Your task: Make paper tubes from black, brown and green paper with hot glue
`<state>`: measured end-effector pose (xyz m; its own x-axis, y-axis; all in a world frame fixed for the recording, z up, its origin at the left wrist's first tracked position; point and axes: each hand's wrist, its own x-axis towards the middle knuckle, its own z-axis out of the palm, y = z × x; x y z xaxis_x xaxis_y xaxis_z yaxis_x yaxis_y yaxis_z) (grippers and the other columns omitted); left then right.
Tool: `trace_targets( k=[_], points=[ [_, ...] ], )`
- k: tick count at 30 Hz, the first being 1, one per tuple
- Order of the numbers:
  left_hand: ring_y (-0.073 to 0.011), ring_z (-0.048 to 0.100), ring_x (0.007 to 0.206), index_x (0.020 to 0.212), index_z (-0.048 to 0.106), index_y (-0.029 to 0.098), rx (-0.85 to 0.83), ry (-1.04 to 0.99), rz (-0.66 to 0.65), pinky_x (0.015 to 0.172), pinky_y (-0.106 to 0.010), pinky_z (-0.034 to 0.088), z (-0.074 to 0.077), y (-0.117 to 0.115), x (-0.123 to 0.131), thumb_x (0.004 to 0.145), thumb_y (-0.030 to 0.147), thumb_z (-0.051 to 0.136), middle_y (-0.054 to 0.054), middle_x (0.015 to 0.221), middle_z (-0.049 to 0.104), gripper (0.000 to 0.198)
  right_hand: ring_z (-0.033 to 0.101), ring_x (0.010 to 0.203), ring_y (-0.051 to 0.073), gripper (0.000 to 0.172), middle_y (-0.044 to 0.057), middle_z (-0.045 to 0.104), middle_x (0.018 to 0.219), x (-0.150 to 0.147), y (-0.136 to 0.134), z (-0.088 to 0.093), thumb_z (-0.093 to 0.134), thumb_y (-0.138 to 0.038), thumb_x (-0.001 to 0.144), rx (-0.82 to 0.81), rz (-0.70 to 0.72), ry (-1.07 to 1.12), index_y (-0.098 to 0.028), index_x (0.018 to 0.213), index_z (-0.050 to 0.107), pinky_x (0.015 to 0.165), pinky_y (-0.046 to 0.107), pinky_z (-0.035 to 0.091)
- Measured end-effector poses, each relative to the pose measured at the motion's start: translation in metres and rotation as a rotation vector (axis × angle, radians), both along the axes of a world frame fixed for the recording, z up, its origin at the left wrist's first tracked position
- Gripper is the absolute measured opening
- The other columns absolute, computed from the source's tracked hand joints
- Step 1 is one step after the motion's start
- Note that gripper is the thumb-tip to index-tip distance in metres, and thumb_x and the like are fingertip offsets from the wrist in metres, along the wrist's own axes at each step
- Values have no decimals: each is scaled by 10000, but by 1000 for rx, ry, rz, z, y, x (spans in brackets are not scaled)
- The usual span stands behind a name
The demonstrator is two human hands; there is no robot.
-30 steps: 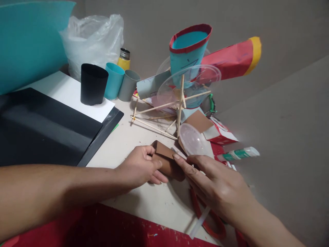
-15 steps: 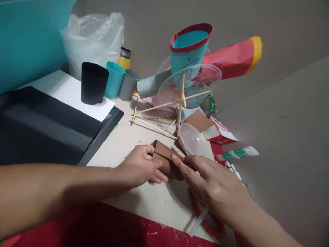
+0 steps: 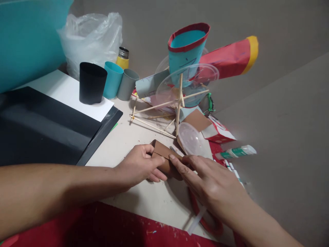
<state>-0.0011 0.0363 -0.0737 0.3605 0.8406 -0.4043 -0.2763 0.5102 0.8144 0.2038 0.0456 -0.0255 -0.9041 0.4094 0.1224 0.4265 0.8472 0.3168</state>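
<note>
- My counter (image 3: pixel 154 202) is pale, with red (image 3: pixel 128 226) along the near side; a plain grey wall (image 3: pixel 288 137) rises behind and to the right.
- One brown tube (image 3: pixel 164 154) lies in my hands, low over the counter's middle.
- My left hand (image 3: pixel 140 163) is clamped round its left end, thumb on top; my right hand (image 3: pixel 208 175) has fingers on its right end, but its thumb is hidden, so I can't tell whether it grips.
- Three more tubes stand at the back left: one black (image 3: pixel 92 84), one blue (image 3: pixel 112 80), one grey (image 3: pixel 128 84). The black one is on a white sheet (image 3: pixel 74 91).
- One bag (image 3: pixel 91 41) and one yellow bottle (image 3: pixel 123 61) are behind them.
- Beyond my hands, a stick frame (image 3: pixel 178 113) partly blocks the back; one clear lid (image 3: pixel 190 139) is just before it.
- My right hand partly covers a red loop (image 3: pixel 217 230).
</note>
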Motion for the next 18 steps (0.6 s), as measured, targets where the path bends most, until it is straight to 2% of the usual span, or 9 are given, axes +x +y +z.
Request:
trace_targets(
  k=[4,8,11,13,15,17,18],
  points=[
    [-163,698,562,887,530,162,-7,33,-1,475,-201,499,1,1,1,900,323,550,-51,689,679,162,602,738,251,370,149,635,880,-2,0,0,361,-56,932,-4,-4,-1,-76,1228,582,593,342,488],
    [-164,699,548,856,498,178,-16,20,21,459,-192,487,3,1,1,893,352,574,-39,688,677,193,616,702,224,350,138,649,879,-3,-2,6,357,-99,962,-99,-43,38,-96,1208,605,559,317,490],
    [-170,709,571,849,500,175,-4,22,16,460,-191,485,3,1,0,894,353,571,-44,723,680,196,640,705,184,316,101,661,899,0,-7,16,434,-126,956,-283,-92,206,-174,1218,604,555,273,504],
    [-172,714,590,864,501,172,9,49,1,471,-197,492,2,1,-1,918,324,522,-49,737,681,163,653,725,175,314,68,675,905,7,-12,22,504,-129,931,-345,-156,394,-254,1198,611,585,266,516],
    [-185,722,619,868,492,177,18,69,-3,485,-210,505,2,1,-2,929,305,493,-40,724,667,141,648,710,179,225,31,681,832,17,-16,24,555,-169,919,-339,-311,618,-302,1063,666,617,282,513],
    [-193,727,640,848,481,181,26,72,2,493,-217,512,3,1,-2,927,296,490,-21,715,641,140,602,621,176,118,10,644,693,28,-19,19,591,-274,918,-382,-571,822,-289,874,700,563,289,474],
    [-194,728,647,831,477,182,31,70,6,495,-215,513,3,1,-3,925,296,494,-10,704,624,149,558,563,165,159,2,602,621,32,-19,14,602,-342,912,-452,-706,907,-272,809,701,512,281,436]
  ],
)
